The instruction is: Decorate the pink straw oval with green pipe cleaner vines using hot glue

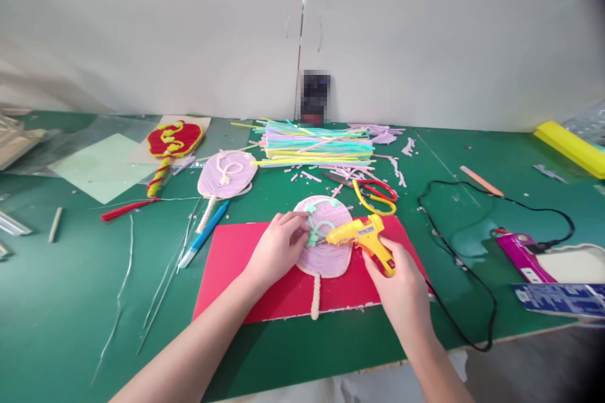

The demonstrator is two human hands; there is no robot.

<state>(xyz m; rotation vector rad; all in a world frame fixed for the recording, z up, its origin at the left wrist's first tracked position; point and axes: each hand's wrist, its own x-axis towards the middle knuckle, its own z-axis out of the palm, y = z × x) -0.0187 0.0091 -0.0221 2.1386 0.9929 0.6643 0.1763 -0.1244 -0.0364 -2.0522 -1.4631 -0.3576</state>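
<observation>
A pink fan-shaped craft piece [326, 255] with a cream handle lies on a red board [236, 264] in front of me. My left hand [278, 249] pinches a mint green looped strip [316, 230] against the fan's upper face. My right hand [401, 286] grips a yellow hot glue gun [362, 236] by its handle, with the nozzle pointing left at the green strip beside my left fingers.
A stack of pastel straws [316, 141] lies at the back, with red and yellow scissors [378, 195] nearby. Another pink fan [227, 176], a red and yellow fan [172, 141] and a blue pen [203, 236] sit at left. The glue gun's black cord [454, 258] loops right.
</observation>
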